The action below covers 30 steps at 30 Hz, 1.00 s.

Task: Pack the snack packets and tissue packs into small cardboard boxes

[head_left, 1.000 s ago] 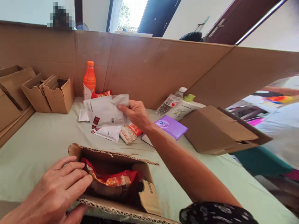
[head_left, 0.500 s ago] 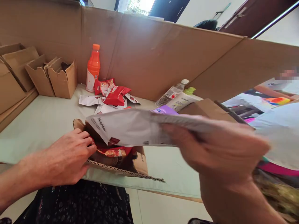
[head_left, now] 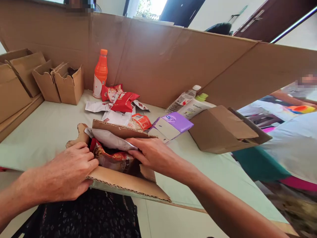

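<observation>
An open cardboard box (head_left: 128, 185) stands at the table's near edge with its flaps up. My left hand (head_left: 71, 168) is closed on the box's left side, fingertips over the rim. Between the thumb and fingers of my right hand (head_left: 151, 153) is a white sachet (head_left: 109, 138), its far end inside the box along the back wall. A red snack packet (head_left: 116, 160) lies inside, in front of the sachet. Behind the box are a red packet (head_left: 125, 101), several white sachets (head_left: 116, 118) and an orange-and-white packet (head_left: 141, 121).
An orange drink bottle (head_left: 100, 74) stands by the cardboard partition (head_left: 158, 62). Right of the box are a purple-and-white carton (head_left: 170, 125), a leaning clear bottle (head_left: 182, 99), a white tube (head_left: 196, 107) and another cardboard box (head_left: 220, 129). Small cardboard bins (head_left: 69, 84) stand at left.
My right hand has moved left and down, bringing the white sachet from above the box into it. My left hand stays on the box's left side.
</observation>
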Each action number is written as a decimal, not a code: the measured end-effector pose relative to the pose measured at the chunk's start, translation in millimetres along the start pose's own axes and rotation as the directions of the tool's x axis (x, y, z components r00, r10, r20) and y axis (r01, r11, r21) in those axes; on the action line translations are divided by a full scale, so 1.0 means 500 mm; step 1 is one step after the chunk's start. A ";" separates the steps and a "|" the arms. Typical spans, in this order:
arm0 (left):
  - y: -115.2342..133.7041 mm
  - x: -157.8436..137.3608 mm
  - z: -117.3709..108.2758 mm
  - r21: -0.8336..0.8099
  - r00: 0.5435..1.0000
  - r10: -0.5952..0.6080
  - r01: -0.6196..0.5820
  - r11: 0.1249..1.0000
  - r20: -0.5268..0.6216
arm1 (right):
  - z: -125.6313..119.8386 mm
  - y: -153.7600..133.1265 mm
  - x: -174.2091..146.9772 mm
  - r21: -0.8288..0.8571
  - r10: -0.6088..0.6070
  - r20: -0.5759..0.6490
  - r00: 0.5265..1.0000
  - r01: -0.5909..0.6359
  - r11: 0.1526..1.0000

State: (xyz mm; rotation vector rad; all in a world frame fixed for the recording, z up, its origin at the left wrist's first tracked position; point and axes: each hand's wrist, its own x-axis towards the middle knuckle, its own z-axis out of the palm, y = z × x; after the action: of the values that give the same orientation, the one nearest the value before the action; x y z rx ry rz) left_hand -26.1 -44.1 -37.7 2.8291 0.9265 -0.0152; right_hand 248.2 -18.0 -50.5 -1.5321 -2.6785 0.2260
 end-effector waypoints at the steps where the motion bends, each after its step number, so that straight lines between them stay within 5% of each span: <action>1: -0.001 0.001 0.002 -0.007 1.000 0.003 -0.003 1.000 0.000 | -0.011 -0.004 -0.003 0.024 0.008 -0.024 1.000 -0.007 1.000; 6: -0.008 0.000 0.014 -0.041 1.000 0.008 -0.009 0.999 -0.028 | -0.030 -0.025 0.026 0.035 -0.016 -0.103 0.995 0.020 0.999; 12: -0.005 -0.008 0.016 -0.035 0.999 -0.004 0.002 0.999 -0.051 | 0.020 -0.002 0.077 0.111 -0.258 -0.136 0.956 0.274 0.955; 17: -0.003 -0.004 0.014 -0.001 0.999 -0.005 0.005 1.000 -0.042 | 0.034 0.016 0.067 0.070 -0.067 0.184 0.981 0.054 0.996; 23: -0.008 -0.001 0.023 -0.011 0.998 0.015 -0.016 1.000 -0.058 | -0.006 0.001 0.042 0.125 -0.041 -0.012 0.999 0.042 0.991; 30: 0.004 -0.012 -0.016 -0.030 0.991 0.012 -0.016 0.999 -0.130 | 0.020 -0.022 0.080 0.142 0.020 0.091 0.996 -0.033 0.989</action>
State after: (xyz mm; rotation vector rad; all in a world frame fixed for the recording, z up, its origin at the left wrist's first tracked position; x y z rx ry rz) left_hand -30.1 -48.1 -29.2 2.8355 0.9238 0.1864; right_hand 217.2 10.0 -59.8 -1.5512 -2.6417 0.4884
